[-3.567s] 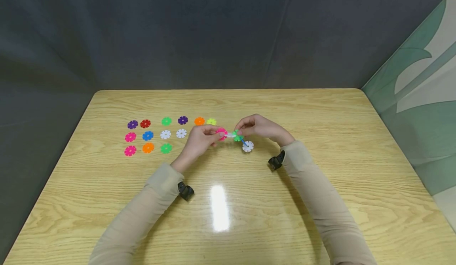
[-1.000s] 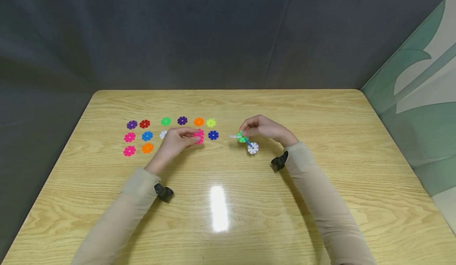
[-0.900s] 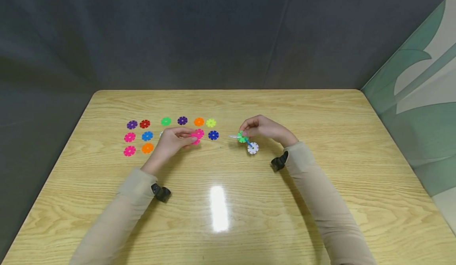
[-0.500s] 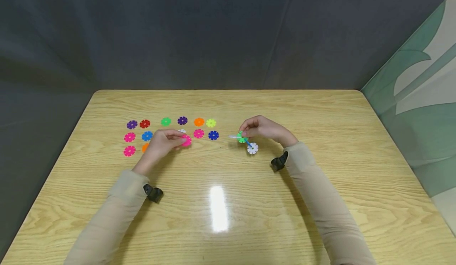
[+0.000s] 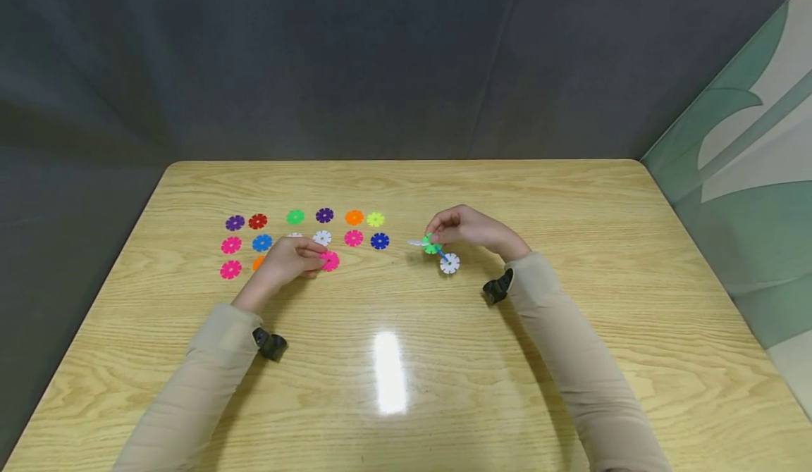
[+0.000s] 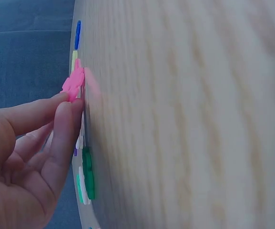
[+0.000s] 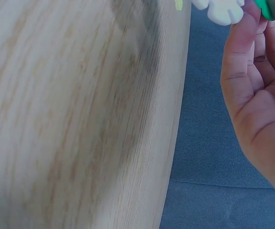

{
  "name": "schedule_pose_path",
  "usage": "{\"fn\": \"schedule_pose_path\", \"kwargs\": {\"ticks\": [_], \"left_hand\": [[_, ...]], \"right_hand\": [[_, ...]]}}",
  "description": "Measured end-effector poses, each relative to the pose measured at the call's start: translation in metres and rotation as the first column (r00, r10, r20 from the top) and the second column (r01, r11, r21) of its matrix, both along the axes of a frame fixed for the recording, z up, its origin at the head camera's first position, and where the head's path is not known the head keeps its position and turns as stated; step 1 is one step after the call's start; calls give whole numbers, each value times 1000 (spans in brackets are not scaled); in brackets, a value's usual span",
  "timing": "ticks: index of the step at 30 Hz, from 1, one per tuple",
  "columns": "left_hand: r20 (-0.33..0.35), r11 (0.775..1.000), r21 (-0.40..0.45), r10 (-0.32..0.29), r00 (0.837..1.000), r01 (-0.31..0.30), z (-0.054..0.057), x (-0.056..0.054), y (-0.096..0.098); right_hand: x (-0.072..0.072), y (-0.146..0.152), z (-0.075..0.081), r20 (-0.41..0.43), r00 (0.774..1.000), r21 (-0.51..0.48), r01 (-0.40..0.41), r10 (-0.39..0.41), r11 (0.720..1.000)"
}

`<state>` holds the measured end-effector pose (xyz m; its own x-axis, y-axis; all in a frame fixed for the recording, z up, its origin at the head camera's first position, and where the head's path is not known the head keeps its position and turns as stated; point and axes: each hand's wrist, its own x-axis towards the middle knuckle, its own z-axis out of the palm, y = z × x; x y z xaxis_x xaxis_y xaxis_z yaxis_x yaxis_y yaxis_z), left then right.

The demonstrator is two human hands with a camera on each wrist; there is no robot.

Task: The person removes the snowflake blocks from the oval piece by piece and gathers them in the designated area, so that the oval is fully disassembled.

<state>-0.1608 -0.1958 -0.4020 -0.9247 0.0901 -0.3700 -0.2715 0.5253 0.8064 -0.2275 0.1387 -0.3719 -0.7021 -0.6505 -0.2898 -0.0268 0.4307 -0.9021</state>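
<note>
My left hand pinches a pink interlocking disc by its notched rim, low over the table in front of a white disc. In the left wrist view, thumb and fingers grip the pink disc, and a green disc stands out below the fingertips. To the right, my right hand pinches a green disc in a small chain. A white disc seen edge-on sticks out leftward. A blue disc, also edge-on, links the green one to another white disc.
Rows of loose discs lie at the left: purple, red, pink, light blue, orange, yellow and dark blue, among others. The left hand partly covers an orange disc. Behind the wooden table hangs dark cloth.
The left hand has carried the pink disc away from the chain, leftward past another pink disc, then slightly nearer the front. The right hand has shifted slightly right and still holds the chain.
</note>
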Motion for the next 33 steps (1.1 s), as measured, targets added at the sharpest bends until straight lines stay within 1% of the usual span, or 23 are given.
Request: {"fn": "schedule_pose_path", "kwargs": {"ticks": [6, 11, 17, 22, 25, 27, 31, 33], "left_hand": [[-8, 1000, -12, -20, 1000, 20, -1, 0, -1], [-23, 998, -44, -36, 999, 35, 1, 0, -3], [-9, 999, -34, -18, 1000, 18, 2, -1, -4], [-26, 998, -58, -19, 999, 17, 3, -1, -5], [-46, 998, -63, -20, 999, 17, 5, -1, -5], [-62, 999, -49, -13, 998, 10, 5, -1, -3], [-112, 1000, -5, -18, 994, 18, 7, -1, 5], [-148, 999, 1, -34, 988, 35, 8, -1, 11]], "right_hand": [[1, 0, 1, 7, 1000, 4, 3, -3, 1000], [1, -1, 1, 12, 1000, 9, 5, -5, 1000], [1, -1, 1, 12, 1000, 7, 13, -13, 1000], [0, -1, 1, 15, 1000, 2, 12, -12, 1000], [0, -1, 1, 12, 1000, 1, 9, -9, 1000], [0, -1, 1, 13, 1000, 1, 12, -12, 1000], [0, -3, -1, 20, 1000, 6, 21, -21, 1000], [-1, -4, -2, 18, 1000, 9, 25, -25, 1000]]}}
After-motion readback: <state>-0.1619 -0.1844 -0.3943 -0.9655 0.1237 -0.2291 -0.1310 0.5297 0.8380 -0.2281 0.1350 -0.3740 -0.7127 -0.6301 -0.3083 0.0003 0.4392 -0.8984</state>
